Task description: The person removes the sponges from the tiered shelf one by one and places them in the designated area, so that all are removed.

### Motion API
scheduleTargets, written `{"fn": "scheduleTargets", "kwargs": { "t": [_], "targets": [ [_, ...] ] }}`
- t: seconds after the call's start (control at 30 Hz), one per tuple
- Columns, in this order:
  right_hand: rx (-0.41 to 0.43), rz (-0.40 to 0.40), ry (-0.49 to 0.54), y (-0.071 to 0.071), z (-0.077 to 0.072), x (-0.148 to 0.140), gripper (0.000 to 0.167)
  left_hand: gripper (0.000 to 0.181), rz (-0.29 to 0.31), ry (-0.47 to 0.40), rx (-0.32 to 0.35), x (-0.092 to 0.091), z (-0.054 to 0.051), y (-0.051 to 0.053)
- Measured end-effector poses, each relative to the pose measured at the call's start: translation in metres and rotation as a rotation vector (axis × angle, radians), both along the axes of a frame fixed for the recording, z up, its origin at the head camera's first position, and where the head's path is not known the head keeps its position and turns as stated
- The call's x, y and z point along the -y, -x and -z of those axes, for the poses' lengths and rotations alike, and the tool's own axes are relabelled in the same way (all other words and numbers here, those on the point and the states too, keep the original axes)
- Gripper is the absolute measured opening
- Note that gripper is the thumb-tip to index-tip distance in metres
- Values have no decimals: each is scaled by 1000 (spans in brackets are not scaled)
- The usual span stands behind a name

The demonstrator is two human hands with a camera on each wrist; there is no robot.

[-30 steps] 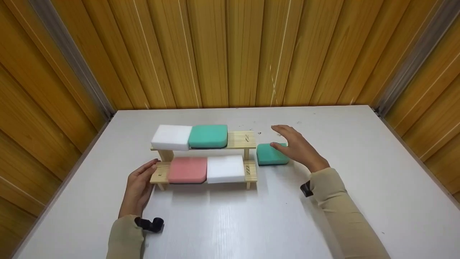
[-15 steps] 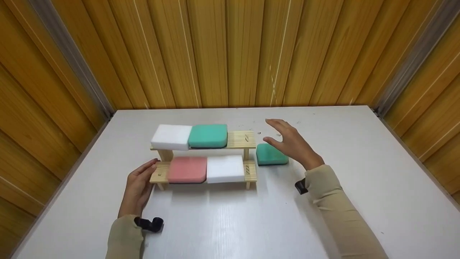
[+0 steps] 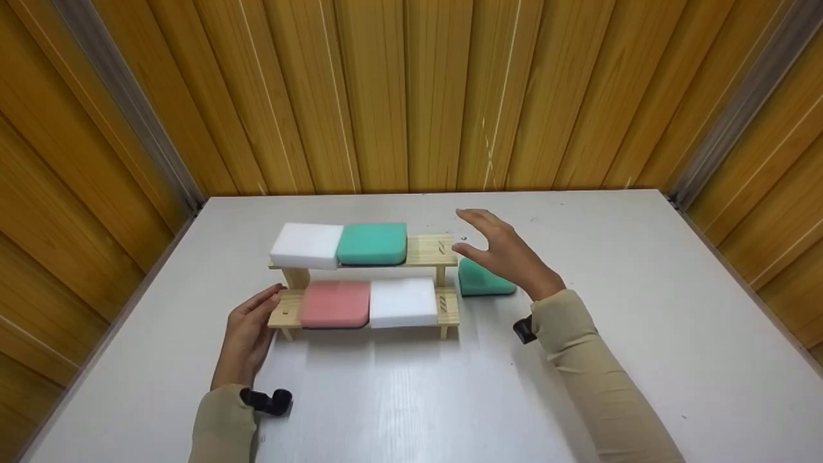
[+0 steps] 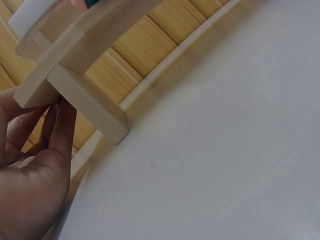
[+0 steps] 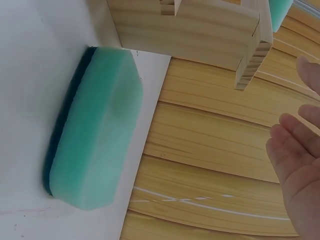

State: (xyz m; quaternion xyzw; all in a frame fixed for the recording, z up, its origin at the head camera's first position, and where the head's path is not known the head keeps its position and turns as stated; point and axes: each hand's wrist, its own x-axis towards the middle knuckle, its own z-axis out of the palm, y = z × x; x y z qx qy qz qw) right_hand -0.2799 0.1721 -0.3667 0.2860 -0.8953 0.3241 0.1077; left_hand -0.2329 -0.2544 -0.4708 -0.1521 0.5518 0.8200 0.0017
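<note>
A two-step wooden rack [image 3: 432, 249] stands on the white table. On its upper step lie a white sponge block [image 3: 307, 244] and a green sponge [image 3: 373, 243]; the lower step bears a pink sponge [image 3: 335, 303] and another white sponge block [image 3: 404, 301]. My left hand [image 3: 249, 328] grips the left end of the lower step, fingers [image 4: 62, 125] reaching beneath the board. Past the upper step's right end, my right hand [image 3: 511, 254] hovers with thumb and fingers spread, holding nothing. Partly hidden below it, a dark-backed green sponge [image 5: 97, 130] rests on the table beside the rack.
The white table [image 3: 398, 399] ends at a wood-patterned panel wall [image 3: 431, 96] behind the rack. Similar panels rise at both sides. A black wrist strap [image 3: 267, 401] shows at the left sleeve, and another black piece [image 3: 524, 330] at the right.
My right hand has moved left and slightly away from me, from over the loose green sponge towards the upper step's right end. The left hand, rack and sponges stay in place.
</note>
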Motion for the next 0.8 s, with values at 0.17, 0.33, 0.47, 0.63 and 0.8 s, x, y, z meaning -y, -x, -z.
{"fn": "scheduleTargets", "kwargs": {
  "t": [0.17, 0.33, 0.47, 0.63, 0.8],
  "targets": [
    [11, -25, -18, 1, -4, 8, 64, 22, 0, -12, -7, 0, 0, 1],
    [52, -46, -22, 2, -7, 15, 66, 21, 1, -19, -10, 0, 0, 1],
    [119, -64, -25, 3, -9, 21, 69, 21, 4, -34, -10, 0, 0, 1],
    [209, -66, -28, 3, -11, 27, 73, 21, 7, -30, -10, 0, -1, 0],
    [239, -80, -21, 2, -13, 35, 74, 21, 6, -20, -10, 1, 0, 1]
  ]
}}
